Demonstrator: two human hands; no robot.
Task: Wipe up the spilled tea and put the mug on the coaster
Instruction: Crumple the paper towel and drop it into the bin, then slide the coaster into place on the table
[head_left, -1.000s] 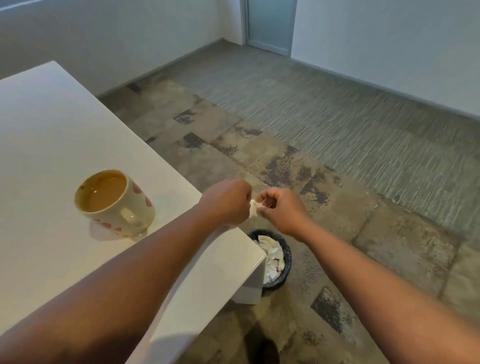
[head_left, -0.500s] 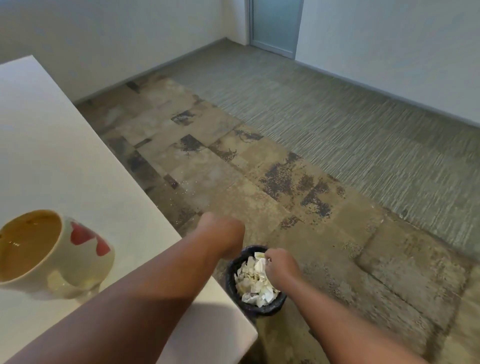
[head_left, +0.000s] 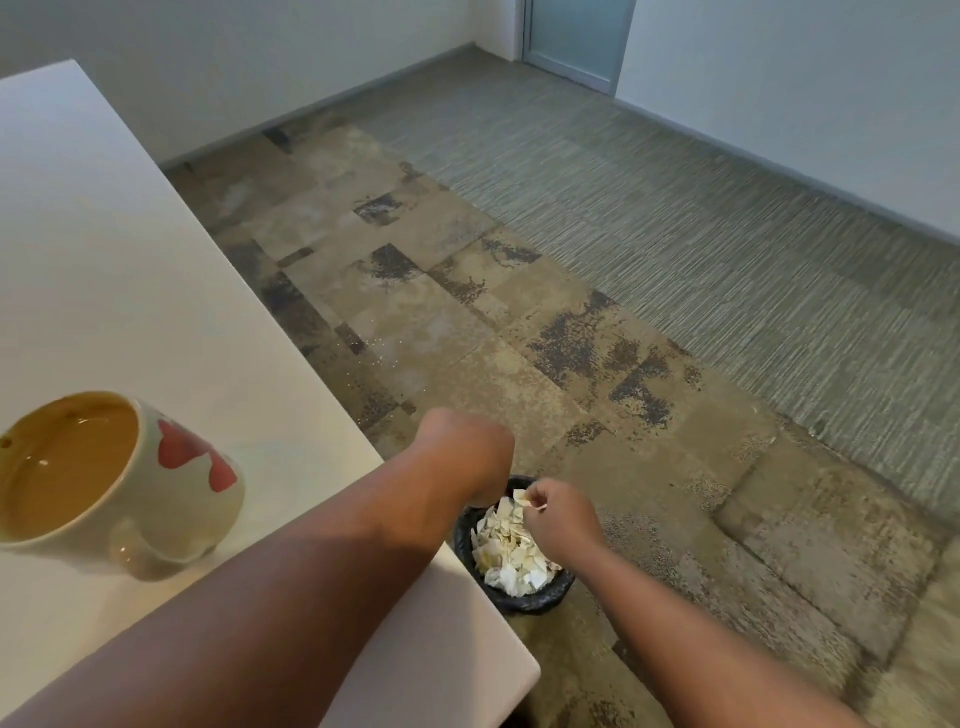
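Note:
A cream mug (head_left: 171, 499) with red hearts stands on the white table (head_left: 130, 291) at the lower left, full of brown tea. My left hand (head_left: 462, 457) hangs past the table's edge, bent down over a black bin (head_left: 540, 597); its fingers are hidden. My right hand (head_left: 558, 514) hovers just above the bin's torn tissue pieces (head_left: 511, 551), fingertips pinched together. Whether a scrap sits between them is unclear. No coaster or spill shows in this view.
The bin stands on the floor against the table's near right corner (head_left: 519, 670). Worn, stained carpet tiles (head_left: 571, 364) stretch away to white walls and a glass door (head_left: 576, 36) at the far end.
Both hands dropped from beside the table corner down to the bin. The white tissue scrap pinched between them a second ago is no longer seen there. The camera swung closer to the mug.

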